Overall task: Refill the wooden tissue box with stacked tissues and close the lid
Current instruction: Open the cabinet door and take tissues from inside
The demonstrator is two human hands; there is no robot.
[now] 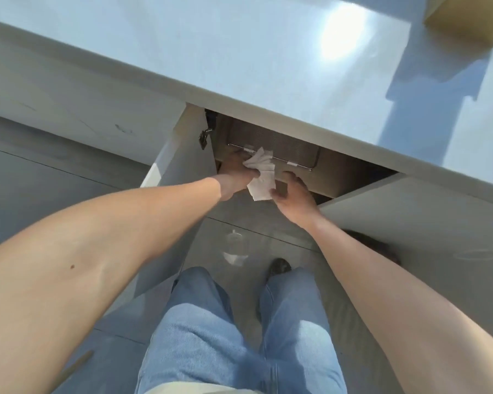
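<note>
A fanned stack of white tissues [261, 176] is held in front of an open cabinet under the counter. My left hand [236, 173] grips the stack's upper left part, fingers closed around it. My right hand [292, 194] pinches its lower right corner from the right. Part of a yellowish wooden box [464, 18] shows at the top right on the counter; whether it is the tissue box I cannot tell.
The pale counter top [268, 52] overhangs the cabinet opening. Two white cabinet doors stand open, one at left [180, 146] and one at right [410, 206]. A wire basket [271, 149] sits inside. My legs in jeans [239, 331] stand on the grey tiled floor.
</note>
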